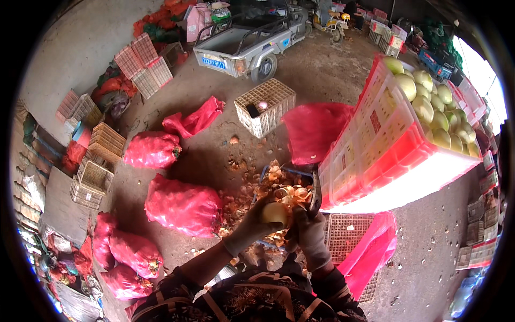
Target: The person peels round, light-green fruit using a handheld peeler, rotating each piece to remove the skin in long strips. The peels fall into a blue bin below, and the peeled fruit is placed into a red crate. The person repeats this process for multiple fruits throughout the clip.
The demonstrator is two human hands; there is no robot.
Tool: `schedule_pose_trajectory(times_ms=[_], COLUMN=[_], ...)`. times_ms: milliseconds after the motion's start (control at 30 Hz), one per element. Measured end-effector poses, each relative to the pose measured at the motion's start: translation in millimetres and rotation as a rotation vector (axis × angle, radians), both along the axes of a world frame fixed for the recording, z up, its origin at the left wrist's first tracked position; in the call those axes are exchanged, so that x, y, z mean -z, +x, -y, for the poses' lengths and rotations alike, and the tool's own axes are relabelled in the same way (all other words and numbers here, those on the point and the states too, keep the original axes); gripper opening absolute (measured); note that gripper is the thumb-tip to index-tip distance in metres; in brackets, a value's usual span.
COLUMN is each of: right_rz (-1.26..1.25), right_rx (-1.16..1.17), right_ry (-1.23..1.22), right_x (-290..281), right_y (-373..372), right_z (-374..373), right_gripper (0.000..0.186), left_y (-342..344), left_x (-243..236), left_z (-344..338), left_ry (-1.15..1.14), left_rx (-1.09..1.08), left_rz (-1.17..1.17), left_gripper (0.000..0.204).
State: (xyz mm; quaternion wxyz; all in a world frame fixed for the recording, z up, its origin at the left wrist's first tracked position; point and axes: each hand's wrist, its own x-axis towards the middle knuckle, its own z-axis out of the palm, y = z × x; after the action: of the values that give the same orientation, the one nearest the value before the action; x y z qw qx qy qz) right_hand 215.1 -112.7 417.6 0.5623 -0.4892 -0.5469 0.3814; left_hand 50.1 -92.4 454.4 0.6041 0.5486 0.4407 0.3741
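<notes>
While the left hand [251, 222] curls its fingers around a pale round onion [274, 213], the right hand [312, 239] sits just beside it over a bed of papery skins [236, 201] on a shed floor. The onion is held low and central, above a blue-rimmed container [295, 171] among the skins, likely so that loose scraps drop straight in. A tall, red-trimmed crate [370, 129] heaped with pale bulbs [440, 118] stands at the right, apparently placed within easy reach. Full red mesh sacks [182, 206] lie to the left, probably kept there as stock close to the worker. Farther off, a lattice crate [263, 129] serves as a stand for a small dark item [252, 110].

Much escapes the lens. The right fingers are bent, but whether they pinch the onion or grip the dark, narrow object [316, 194] beside them cannot be told; that object may be a tool. The onion's near-left side is covered by the left hand, the container is largely buried in skins, and the tall crate blocks the floor behind it. Black fisheye edges cut off the shed's sides.
</notes>
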Motion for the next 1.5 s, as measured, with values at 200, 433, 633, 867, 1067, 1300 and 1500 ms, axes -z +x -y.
schedule_pose_trajectory(times_ms=[200, 433, 633, 867, 1067, 1300, 1500], right_rz=[-0.256, -0.701, 0.452, 0.676, 1.069, 1.233, 1.170], right_rx=[0.020, 0.126, -0.005, 0.028, -0.007, 0.191, 0.113], right_ry=[-0.186, -0.362, -0.046, 0.120, 0.260, 0.254, 0.061], right_x=[-10, -49, 10, -20, -37, -21, 12], right_y=[2, 19, -3, -35, -44, -40, -27], right_z=[-1, -4, -10, 9, 8, 3, 8], right_gripper=[0.024, 0.034, 0.028, 0.020, 0.032, 0.020, 0.016], left_y=[-13, -45, -47, -46, -26, -20, -32], left_x=[16, 23, 18, 3, 1, -18, 6], left_z=[0, -7, -15, -8, 0, 10, 12], left_ry=[-0.226, -0.351, -0.193, -0.294, -0.423, -0.414, -0.450], left_rx=[-0.030, -0.104, -0.097, -0.159, -0.238, -0.317, -0.296], left_rz=[0.225, 0.661, 0.633, 0.739, 0.864, 0.690, 0.656], left_gripper=[0.057, 0.053, 0.053, 0.050, 0.037, 0.030, 0.037])
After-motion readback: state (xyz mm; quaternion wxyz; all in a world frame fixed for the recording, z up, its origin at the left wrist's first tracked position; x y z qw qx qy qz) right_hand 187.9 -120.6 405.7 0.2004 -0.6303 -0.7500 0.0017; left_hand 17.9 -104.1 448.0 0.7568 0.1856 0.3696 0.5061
